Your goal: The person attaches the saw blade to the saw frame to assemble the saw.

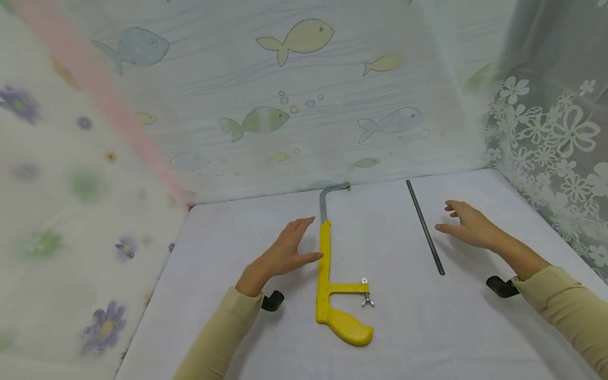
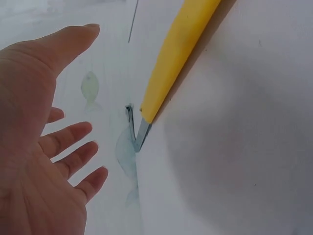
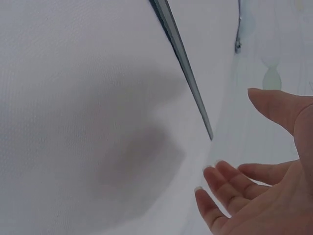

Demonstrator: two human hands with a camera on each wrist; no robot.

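Note:
A yellow hacksaw frame (image 1: 324,269) lies on the white table, its grey metal end (image 1: 323,206) bent toward the back and its handle near the front. No blade is fitted between its ends; a wing nut (image 1: 367,302) sits on its short yellow arm. To its right lies a thin dark hacksaw blade (image 1: 425,228), slanting. My left hand (image 1: 287,247) hovers just left of the frame, thumb and fingers spread and holding nothing. Right of the blade, my right hand (image 1: 467,226) is raised over the table with relaxed fingers, apart from the blade (image 3: 188,73).
The white cloth-covered table (image 1: 404,327) ends at a back wall sheet (image 1: 199,105) printed with fish. A flowered sheet (image 1: 57,211) hangs at the left and a lace curtain (image 1: 560,132) at the right. Black wrist mounts (image 1: 273,301) stick out by both sleeves.

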